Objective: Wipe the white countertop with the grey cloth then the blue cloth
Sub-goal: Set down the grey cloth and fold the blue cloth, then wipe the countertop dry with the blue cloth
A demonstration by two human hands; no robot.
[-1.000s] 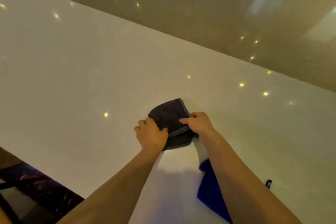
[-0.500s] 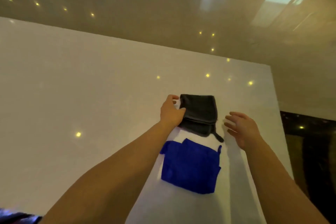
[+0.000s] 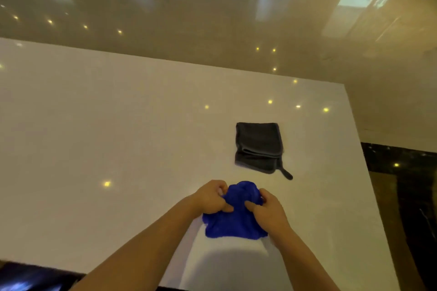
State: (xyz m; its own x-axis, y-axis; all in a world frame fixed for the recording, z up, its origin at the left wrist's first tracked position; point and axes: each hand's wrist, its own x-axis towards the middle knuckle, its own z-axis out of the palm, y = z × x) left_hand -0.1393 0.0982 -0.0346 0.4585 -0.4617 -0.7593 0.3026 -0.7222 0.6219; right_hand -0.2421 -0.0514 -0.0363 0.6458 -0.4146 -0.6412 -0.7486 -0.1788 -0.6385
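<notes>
The blue cloth (image 3: 236, 220) is bunched up on the white countertop (image 3: 118, 137), close to the near edge. My left hand (image 3: 212, 197) grips its left side and my right hand (image 3: 267, 211) grips its right side, thumbs pressed into the fabric. The grey cloth (image 3: 259, 146) lies folded flat on the countertop beyond my hands, a little to the right, with a small loop tag sticking out at its near right corner. Neither hand touches the grey cloth.
The countertop ends at a right edge (image 3: 361, 160), with dark floor (image 3: 406, 172) beyond it. A glossy beige wall (image 3: 212, 19) rises behind the far edge. Small ceiling lights reflect off the surfaces.
Both hands let go of the grey cloth, which now lies folded on the counter. They moved back toward me and took hold of the blue cloth, bunching it up.
</notes>
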